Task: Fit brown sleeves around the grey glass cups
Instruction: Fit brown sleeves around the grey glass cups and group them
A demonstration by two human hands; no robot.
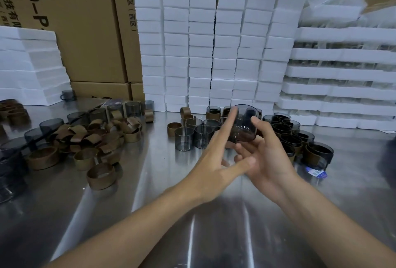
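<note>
Right hand (269, 160) holds one grey glass cup (244, 123) lifted above the metal table (160, 192). The thumb presses on the cup's right wall and the curled fingers support it from below. The cup is tilted a little, with its mouth up. Its lower part looks darker, but I cannot tell if a sleeve is on it.

The left hand (214, 160) holds nothing. Its fingers are straight and spread, and the long forefinger lies against the left wall of the same cup.

Just behind the hands stand some bare cups (184, 139) close together. To the right is a tight group of sleeved cups (300, 139), each with a brown band around it. The loose brown sleeves (102, 139) lie in a heap on the left side of the table, well apart from the hands, with more grey cups around them.

Behind everything rise columns of white foam blocks (203, 42), next to cardboard boxes (85, 32).
</note>
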